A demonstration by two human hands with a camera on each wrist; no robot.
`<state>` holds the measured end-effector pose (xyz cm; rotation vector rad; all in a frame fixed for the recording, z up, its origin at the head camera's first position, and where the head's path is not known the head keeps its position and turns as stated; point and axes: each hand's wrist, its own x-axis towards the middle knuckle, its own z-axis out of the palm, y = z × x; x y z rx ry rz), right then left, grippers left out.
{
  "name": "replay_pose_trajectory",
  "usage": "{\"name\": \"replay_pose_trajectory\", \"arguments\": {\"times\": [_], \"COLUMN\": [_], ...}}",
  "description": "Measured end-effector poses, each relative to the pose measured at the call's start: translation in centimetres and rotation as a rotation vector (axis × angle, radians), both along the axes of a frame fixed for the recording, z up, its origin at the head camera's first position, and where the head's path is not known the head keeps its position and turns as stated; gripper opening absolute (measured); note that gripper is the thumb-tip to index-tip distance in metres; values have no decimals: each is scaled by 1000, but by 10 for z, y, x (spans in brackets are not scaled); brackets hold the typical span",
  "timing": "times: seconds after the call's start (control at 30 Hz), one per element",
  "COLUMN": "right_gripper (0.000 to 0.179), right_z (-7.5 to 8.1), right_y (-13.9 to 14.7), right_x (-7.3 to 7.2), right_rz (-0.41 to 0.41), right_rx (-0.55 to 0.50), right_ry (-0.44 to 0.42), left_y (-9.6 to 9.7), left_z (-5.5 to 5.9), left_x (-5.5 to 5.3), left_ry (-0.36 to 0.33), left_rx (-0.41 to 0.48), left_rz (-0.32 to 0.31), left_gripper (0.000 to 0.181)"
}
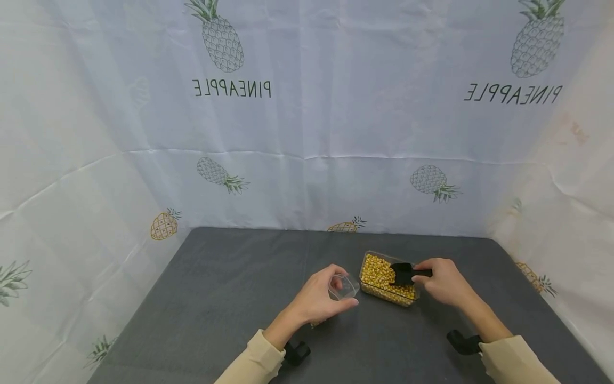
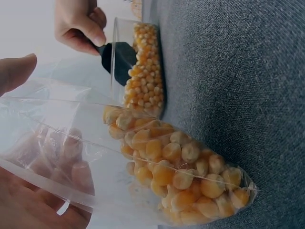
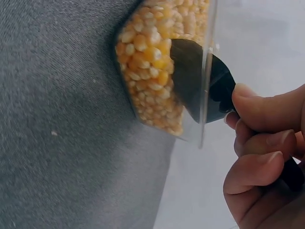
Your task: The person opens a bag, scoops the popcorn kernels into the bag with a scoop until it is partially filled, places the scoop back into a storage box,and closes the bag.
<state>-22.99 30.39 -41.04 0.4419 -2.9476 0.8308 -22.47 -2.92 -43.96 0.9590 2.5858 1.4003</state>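
My left hand (image 1: 317, 296) holds a clear plastic bag (image 2: 109, 167) by its top, thumb on one side and fingers on the other, with the mouth spread between them. Corn kernels (image 2: 183, 171) fill the bag's lower part, which hangs close over the table. To the right stands a clear rectangular container (image 1: 386, 297) of yellow corn kernels (image 1: 376, 271). My right hand (image 1: 445, 281) grips the handle of a black scoop (image 1: 403, 273), whose blade dips into those kernels and hides some of them. In the right wrist view, the scoop (image 3: 190, 76) leans across the container's rim.
A dark grey cloth covers the table (image 1: 230, 298). A white curtain (image 1: 307, 122) printed with pineapples rises behind it and on both sides. Black wrist mounts (image 1: 464, 342) stick out beneath both forearms. A small pale crumb (image 3: 54, 133) lies on the cloth near the container.
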Motion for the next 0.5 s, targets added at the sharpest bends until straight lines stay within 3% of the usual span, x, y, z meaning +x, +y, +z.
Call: {"name": "replay_pose_trajectory", "arguments": {"times": [0.5], "right_gripper": [28], "right_z": [-25], "right_y": [5], "right_x": [-2], "right_rz": [-45], "right_rx": [-88], "right_ry": [20], "left_y": [1], "left_z": [0], "left_x": [-1], "left_ry": [0], "left_rx": [-3], "left_rz": [-1], "left_gripper": [53]}}
